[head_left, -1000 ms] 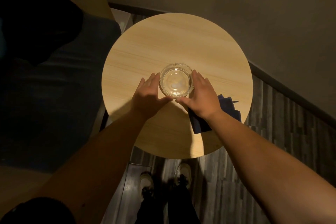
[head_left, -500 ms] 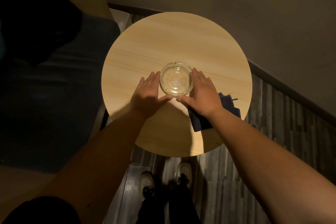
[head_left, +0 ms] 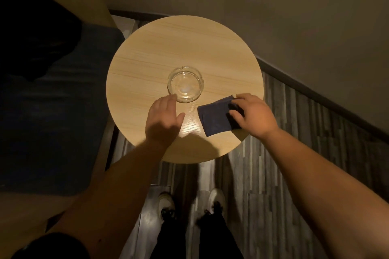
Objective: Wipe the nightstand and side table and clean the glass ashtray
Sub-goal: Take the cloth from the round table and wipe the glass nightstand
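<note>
While the glass ashtray (head_left: 185,84) sits near the middle of the round wooden side table (head_left: 147,59), nobody is holding it. It is clear and round, with little notches in its rim, and it looks empty inside. The left hand (head_left: 163,121) hangs just beside it, on the side closest to the person. That hand is open and flat, with the palm down, the fingers (head_left: 168,103) loosely spread and the thumb sticking out to the side. It has nothing in it. One fingertip is right next to the rim of the ashtray, but I cannot tell if it touches. This hand looks a bit blurry. The right hand (head_left: 255,115) is over at the right edge of the table. It has hold of a dark blue cloth (head_left: 214,118). The fingers are curled around the right end of the cloth, and the rest of the cloth lies flat on the wood, close to the ashtray but apart from it. A shiny spot of light shows on the table between the two hands. Down below, the person's two light shoes (head_left: 216,196) stand on a dark striped floor (head_left: 294,153). A dark blue seat (head_left: 52,111) is on the left side, next to the table.
</note>
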